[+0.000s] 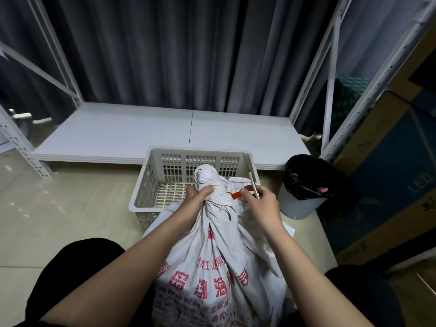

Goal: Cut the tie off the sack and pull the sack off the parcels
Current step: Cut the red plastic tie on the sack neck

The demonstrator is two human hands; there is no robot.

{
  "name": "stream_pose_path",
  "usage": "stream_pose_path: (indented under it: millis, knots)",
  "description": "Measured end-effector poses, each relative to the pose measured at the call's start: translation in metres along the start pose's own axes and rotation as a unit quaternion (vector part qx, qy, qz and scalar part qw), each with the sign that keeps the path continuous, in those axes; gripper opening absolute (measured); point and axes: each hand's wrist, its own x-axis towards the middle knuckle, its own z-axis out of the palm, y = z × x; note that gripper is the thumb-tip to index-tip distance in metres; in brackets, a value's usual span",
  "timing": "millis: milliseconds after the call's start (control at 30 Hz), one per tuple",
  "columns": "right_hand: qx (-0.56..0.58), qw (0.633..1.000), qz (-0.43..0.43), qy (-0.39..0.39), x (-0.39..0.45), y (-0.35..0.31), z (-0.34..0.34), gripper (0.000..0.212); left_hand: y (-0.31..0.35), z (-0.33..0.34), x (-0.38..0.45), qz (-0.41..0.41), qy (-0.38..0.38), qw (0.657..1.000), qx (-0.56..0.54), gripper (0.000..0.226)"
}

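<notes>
The right hand (262,204) holds scissors (254,185) at the red tie (237,195). The left hand (198,199) squeezes the sack (212,267) neck, near the crate (146,185) (parcels hidden inside). Cutting comes next: blades around the tie.

Dim, cool indoor light; glare spots dot the floor (35,204); wide-angle bending bows the shelf posts (330,74); slightly soft overall.

White sack (212,263), red print; red tie (236,195); cream perforated crate (151,175); black-lined bin (304,185); grey curtain (177,50).
</notes>
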Motion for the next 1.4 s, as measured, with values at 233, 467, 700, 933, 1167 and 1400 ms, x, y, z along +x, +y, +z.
stream_pose_path:
  millis: [233,467,700,933,1167,1400]
  knots:
    - [-0.058,0.998,0.0,-0.038,0.019,-0.006,0.001,0.015,0.031,-0.001,-0.02,0.049,0.018,0.989,0.136,0.073]
    - [-0.053,0.998,-0.016,-0.015,0.035,-0.018,-0.002,0.013,0.048,-0.001,-0.029,0.091,0.052,0.975,0.195,0.049]
    - [-0.03,0.997,-0.048,0.054,0.043,-0.042,-0.01,0.021,0.06,-0.018,-0.044,0.149,-0.011,0.961,0.234,0.044]
    - [-0.038,0.985,-0.107,0.129,0.042,-0.067,-0.028,0.026,0.083,-0.013,-0.049,0.176,-0.039,0.916,0.358,0.059]
    - [0.105,0.965,-0.076,0.227,0.048,-0.072,-0.056,0.02,0.102,0.012,-0.033,0.164,0.031,0.828,0.535,0.048]
    - [0.085,0.978,-0.069,0.178,0.059,-0.061,-0.089,0.013,0.112,0.037,-0.017,0.075,0.056,0.764,0.638,0.064]
